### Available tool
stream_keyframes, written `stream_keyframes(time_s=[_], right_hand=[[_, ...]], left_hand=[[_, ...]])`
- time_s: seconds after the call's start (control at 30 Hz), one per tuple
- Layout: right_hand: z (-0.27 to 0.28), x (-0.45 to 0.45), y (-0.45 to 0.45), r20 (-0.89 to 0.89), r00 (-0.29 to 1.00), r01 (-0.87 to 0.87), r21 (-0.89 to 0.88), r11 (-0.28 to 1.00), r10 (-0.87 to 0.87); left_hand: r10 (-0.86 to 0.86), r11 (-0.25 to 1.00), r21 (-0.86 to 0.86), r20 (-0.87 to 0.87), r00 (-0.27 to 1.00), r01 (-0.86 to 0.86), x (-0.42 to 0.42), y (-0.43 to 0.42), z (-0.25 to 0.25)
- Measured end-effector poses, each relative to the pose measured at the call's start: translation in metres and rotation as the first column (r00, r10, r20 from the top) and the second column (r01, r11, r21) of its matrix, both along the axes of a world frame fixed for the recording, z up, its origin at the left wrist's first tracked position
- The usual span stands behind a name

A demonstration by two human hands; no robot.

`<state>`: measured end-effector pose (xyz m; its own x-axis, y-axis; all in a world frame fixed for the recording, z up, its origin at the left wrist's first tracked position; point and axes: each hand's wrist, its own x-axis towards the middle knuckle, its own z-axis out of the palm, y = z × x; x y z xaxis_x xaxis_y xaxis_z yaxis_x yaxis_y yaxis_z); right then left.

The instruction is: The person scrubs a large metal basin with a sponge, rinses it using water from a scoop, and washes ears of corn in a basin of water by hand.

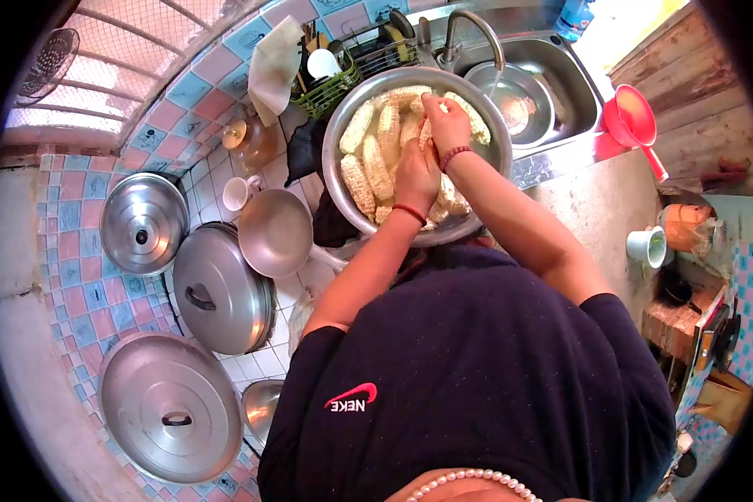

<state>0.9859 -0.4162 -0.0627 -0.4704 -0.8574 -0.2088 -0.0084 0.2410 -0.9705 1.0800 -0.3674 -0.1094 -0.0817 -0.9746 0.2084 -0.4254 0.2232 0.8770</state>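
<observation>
A wide metal basin (500, 159) holds several pale ears of corn (377, 167) lying in cloudy water. Over its middle, my left hand (417, 174), with a thin red band at the wrist, is closed around the lower part of one ear of corn (426, 134). My right hand (448, 124), wearing a dark beaded bracelet, has its fingers wrapped on the upper part of the same ear. Most of that ear is hidden behind my fingers. Other ears lie around both hands, close against each other.
Right of the basin is a sink (573, 100) with a metal bowl (514, 105) under the faucet (477, 23). A red dipper (632, 117) lies beside it. On the left stand a pan (274, 233), a lidded pot (226, 293), a mug (237, 194) and a large lid (171, 402).
</observation>
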Motion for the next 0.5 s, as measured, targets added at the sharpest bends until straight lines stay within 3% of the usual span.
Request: stream_keyframes(time_s=[0.07,0.1,0.13,0.17,0.2,0.23,0.27,0.3,0.33,0.37,0.4,0.47,0.5], right_hand=[[0.005,0.002,-0.001,0.132,0.987,-0.078,-0.084,0.993,0.088],[-0.001,-0.003,-0.004,0.212,0.960,-0.152,-0.163,0.975,0.185],[-0.006,-0.007,-0.005,0.283,0.916,-0.217,-0.244,0.945,0.284],[-0.003,-0.015,-0.004,0.448,0.805,-0.266,-0.314,0.911,0.389],[0.013,-0.020,0.002,0.735,0.582,-0.295,-0.207,0.933,0.347],[0.003,-0.023,0.000,0.758,0.530,-0.314,-0.241,0.919,0.380],[-0.010,-0.026,-0.005,0.777,0.478,-0.328,-0.276,0.904,0.410],[-0.019,-0.031,-0.005,0.673,0.648,-0.356,-0.146,0.923,0.356],[-0.028,-0.036,-0.005,0.533,0.789,-0.354,-0.011,0.935,0.305],[-0.039,-0.040,-0.003,0.363,0.894,-0.325,0.122,0.938,0.263],[-0.062,-0.048,0.002,0.194,0.958,-0.244,0.156,0.957,0.213],[-0.110,-0.069,0.008,-0.170,0.980,-0.070,0.171,0.983,0.099],[-0.119,-0.072,0.014,-0.225,0.964,-0.097,0.195,0.976,0.140]], left_hand=[[0.022,0.991,0.134,-0.106,0.994,-0.007,0.000,0.002,0.009],[-0.007,0.999,0.044,-0.110,0.994,0.012,0.001,-0.011,-0.004],[-0.055,0.922,0.309,-0.491,0.870,0.233,0.005,-0.010,-0.011],[0.034,0.746,0.429,-0.789,0.614,0.510,0.013,-0.008,0.019],[0.236,0.517,0.377,-0.926,0.296,0.768,0.017,-0.005,0.046],[0.292,0.509,0.436,-0.898,0.328,0.742,0.013,0.002,0.059],[0.206,0.452,0.463,-0.886,0.416,0.763,0.016,-0.003,0.051],[0.116,0.391,0.497,-0.862,0.494,0.775,0.023,-0.008,0.037],[0.020,0.331,0.533,-0.829,0.559,0.779,0.029,-0.013,0.024],[-0.161,0.410,0.693,-0.585,0.795,0.593,0.030,-0.014,0.031],[-0.262,0.573,0.686,-0.364,0.894,0.448,0.031,-0.011,0.028],[-0.296,0.860,0.470,0.145,0.944,0.197,0.027,-0.011,0.018],[-0.218,0.953,0.283,0.386,0.896,0.110,0.023,-0.011,0.013]])
